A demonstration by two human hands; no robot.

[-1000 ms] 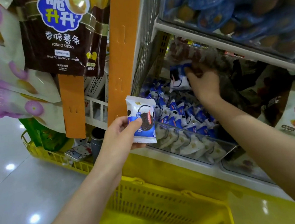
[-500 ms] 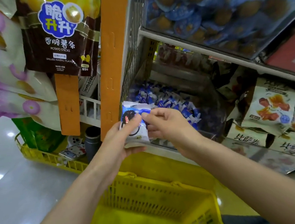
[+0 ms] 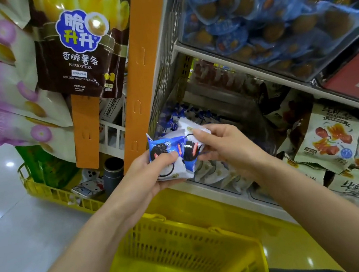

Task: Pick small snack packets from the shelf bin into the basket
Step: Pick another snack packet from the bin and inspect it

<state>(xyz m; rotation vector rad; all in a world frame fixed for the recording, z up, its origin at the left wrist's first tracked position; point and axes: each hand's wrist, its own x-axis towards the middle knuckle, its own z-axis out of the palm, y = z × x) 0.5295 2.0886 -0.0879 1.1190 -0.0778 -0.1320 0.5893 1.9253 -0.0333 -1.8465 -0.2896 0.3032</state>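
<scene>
My left hand point(image 3: 149, 175) grips a small blue-and-white cookie packet point(image 3: 162, 151) with its thumb across the front. My right hand point(image 3: 222, 146) pinches a second packet point(image 3: 190, 149) of the same kind and holds it against the first. Both hands hover just in front of the clear shelf bin point(image 3: 215, 176), which holds several more blue-and-white packets. The yellow plastic basket point(image 3: 186, 236) sits directly below my hands, and its visible inside looks empty.
An orange upright post point(image 3: 141, 72) stands left of the bin, with hanging potato-stick bags point(image 3: 79, 48) beside it. A shelf above point(image 3: 256, 67) carries blue wrapped snacks. White bags with red pictures point(image 3: 330, 137) lie to the right. Another yellow basket point(image 3: 52, 192) is at left.
My right hand came out of the bin with a packet and brought it to the packet in my left hand. Both hands now hold the two packets together above the basket.
</scene>
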